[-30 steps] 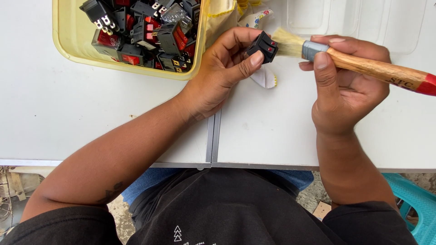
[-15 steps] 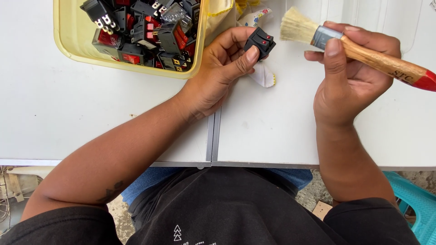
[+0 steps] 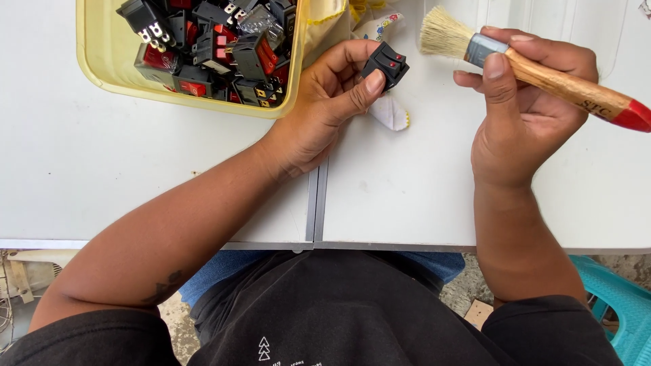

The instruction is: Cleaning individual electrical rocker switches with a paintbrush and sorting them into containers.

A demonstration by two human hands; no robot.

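Observation:
My left hand (image 3: 325, 102) pinches a small black rocker switch (image 3: 386, 63) with red marks between thumb and fingers, just above the white table (image 3: 407, 190). My right hand (image 3: 522, 102) grips a paintbrush (image 3: 542, 71) by its wooden handle; the handle ends in a red tip at the right. The pale bristles point left and sit a short way to the right of the switch, apart from it. A yellow plastic tub (image 3: 102, 74) at the upper left holds several black and red switches (image 3: 217, 47).
A white cloth with yellow trim (image 3: 393, 112) lies on the table under the held switch. A seam (image 3: 316, 210) splits the two white tabletops. A teal plastic stool (image 3: 620, 298) stands at the lower right, beyond the table's near edge.
The brush has lifted up and to the right, off the switch, so its bristles no longer touch it. My left hand keeps the switch in nearly the same spot.

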